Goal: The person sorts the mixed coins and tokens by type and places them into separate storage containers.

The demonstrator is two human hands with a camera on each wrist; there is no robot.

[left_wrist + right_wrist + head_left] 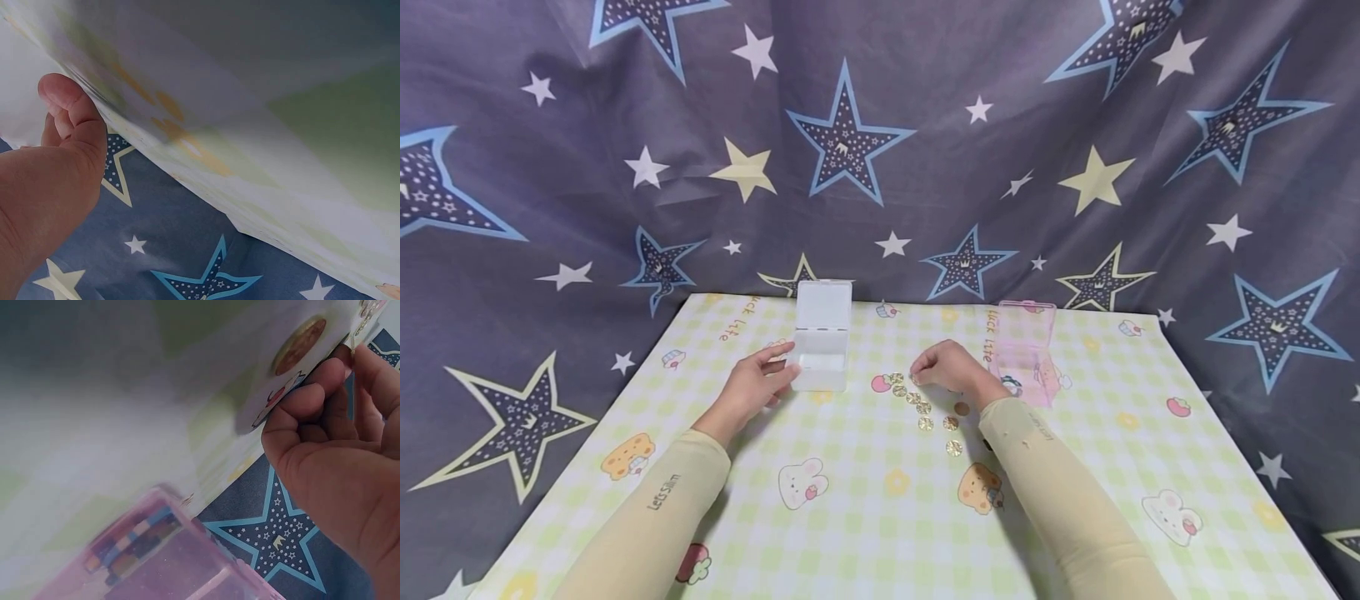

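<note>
My left hand (758, 382) rests against the left side of a white lidded box (820, 377), its fingers loosely extended; the lid stands raised at the back. In the left wrist view the thumb and curved fingers (62, 94) show beside a pale surface. Over the middle of the table, my right hand (953, 368) pinches a gold coin (352, 345), seen edge-on between thumb and fingertip in the right wrist view. Several gold coins (923, 408) lie loosely scattered just below that hand. One coppery coin (962, 409) lies near the wrist.
A transparent pink box (1037, 379) with its lid up stands right of my right hand; coloured shapes show through its wall in the right wrist view. A checked, cartoon-printed cloth (865, 508) covers the table. Behind the table's far edge hangs a dark star-patterned curtain (925, 183).
</note>
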